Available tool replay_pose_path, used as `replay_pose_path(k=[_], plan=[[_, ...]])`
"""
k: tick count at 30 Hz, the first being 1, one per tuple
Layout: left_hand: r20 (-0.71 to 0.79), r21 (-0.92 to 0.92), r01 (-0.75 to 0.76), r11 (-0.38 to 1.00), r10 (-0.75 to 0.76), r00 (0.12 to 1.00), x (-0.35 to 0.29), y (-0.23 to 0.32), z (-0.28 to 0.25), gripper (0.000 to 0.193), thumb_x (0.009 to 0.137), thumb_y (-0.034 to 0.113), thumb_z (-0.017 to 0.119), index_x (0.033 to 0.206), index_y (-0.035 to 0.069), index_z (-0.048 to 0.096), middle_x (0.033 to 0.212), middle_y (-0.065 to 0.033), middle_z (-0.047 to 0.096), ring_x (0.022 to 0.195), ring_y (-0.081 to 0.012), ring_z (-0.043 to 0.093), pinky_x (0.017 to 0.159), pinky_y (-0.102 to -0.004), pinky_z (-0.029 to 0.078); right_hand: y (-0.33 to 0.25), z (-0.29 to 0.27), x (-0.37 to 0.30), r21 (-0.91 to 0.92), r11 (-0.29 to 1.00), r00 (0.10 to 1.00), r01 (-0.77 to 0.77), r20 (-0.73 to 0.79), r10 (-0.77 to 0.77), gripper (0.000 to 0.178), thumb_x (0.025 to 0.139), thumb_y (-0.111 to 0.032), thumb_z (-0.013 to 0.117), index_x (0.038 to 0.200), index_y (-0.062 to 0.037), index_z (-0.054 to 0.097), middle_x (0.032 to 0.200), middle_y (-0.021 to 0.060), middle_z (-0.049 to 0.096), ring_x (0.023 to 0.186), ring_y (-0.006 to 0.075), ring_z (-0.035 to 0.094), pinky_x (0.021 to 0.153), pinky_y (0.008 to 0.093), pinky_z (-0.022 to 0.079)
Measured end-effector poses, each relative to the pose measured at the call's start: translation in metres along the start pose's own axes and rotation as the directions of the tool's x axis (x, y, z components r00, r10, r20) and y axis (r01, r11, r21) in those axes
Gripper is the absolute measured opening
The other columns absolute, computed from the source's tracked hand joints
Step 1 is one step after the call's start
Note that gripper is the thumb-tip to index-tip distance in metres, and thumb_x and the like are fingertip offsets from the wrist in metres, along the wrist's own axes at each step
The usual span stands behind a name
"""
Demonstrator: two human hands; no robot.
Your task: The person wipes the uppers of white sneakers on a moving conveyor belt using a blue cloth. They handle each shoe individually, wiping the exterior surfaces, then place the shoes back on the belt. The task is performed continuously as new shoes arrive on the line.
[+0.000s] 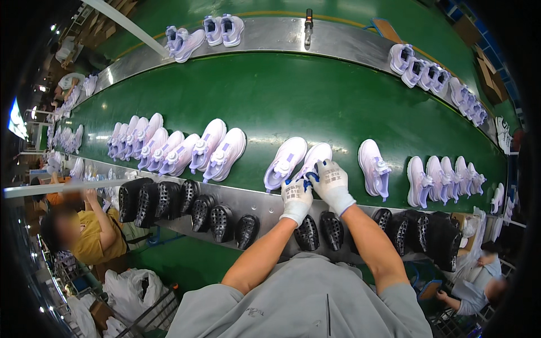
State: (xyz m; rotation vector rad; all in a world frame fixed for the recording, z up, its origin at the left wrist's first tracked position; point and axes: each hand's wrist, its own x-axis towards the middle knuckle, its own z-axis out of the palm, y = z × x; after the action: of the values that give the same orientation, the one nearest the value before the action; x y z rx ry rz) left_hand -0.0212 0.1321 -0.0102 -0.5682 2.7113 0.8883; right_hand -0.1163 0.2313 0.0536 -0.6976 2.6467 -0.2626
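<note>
Both hands wear white gloves with blue fingertips and meet at one pale lilac sneaker (316,155) on the green belt. Its toe points away from me, and its heel end is mostly covered by my gloves. My left hand (297,198) has its fingers curled at the heel side of the opening. Over the collar and tongue, my right hand (331,183) bends its fingers down onto the shoe. What the fingertips grip inside is hidden. Just left of it lies a matching sneaker (286,160), apart from my hands. Another single sneaker (373,163) sits to the right.
Rows of sneakers (225,152) line the green belt (282,90) on both sides. Black perforated shoe forms (246,231) stand along the near metal ledge (267,205). On the far ledge lies a dark handheld tool (308,25). Co-workers sit at left (93,239) and right (476,287).
</note>
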Motion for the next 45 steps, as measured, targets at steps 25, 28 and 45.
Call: replay_pose_path(k=[25,28,45], plan=[[-0.028,0.024,0.001,1.000,-0.001,1.000,0.003,-0.015,-0.005,0.025,0.094,0.019,0.056,0.087,0.005,0.075,0.097,-0.0163,0.075,0.102,-0.0353,0.066,0.100,-0.0509,0.040,-0.031,-0.014,0.026,-0.082,0.974,0.933,-0.213,0.278,0.228,0.052,0.100,-0.056,0.052,0.112,-0.0103,0.074,0.106,0.0176,0.077,0.099,0.0319,0.075,0.084,0.0436,0.059],[-0.128,-0.047,-0.050,0.998,0.043,0.991,0.000,-0.022,-0.003,0.022,0.094,0.020,0.059,0.093,0.005,0.074,0.105,-0.0160,0.074,0.108,-0.0350,0.065,0.103,-0.0523,0.039,-0.020,-0.010,0.018,0.022,0.984,0.962,-0.176,0.214,0.167,0.057,0.096,-0.059,0.057,0.115,-0.0073,0.072,0.109,0.0169,0.074,0.108,0.0319,0.071,0.093,0.0431,0.055],[-0.160,0.031,-0.085,0.996,0.089,0.983,0.003,-0.038,0.008,0.027,0.097,0.019,0.053,0.082,0.006,0.072,0.092,-0.0147,0.074,0.097,-0.0343,0.066,0.098,-0.0531,0.040,-0.011,0.025,0.013,0.144,0.986,0.997,0.083,-0.013,-0.082,0.037,0.090,-0.032,0.071,0.117,-0.0063,0.067,0.113,0.0154,0.066,0.107,0.0326,0.066,0.093,0.0436,0.055]])
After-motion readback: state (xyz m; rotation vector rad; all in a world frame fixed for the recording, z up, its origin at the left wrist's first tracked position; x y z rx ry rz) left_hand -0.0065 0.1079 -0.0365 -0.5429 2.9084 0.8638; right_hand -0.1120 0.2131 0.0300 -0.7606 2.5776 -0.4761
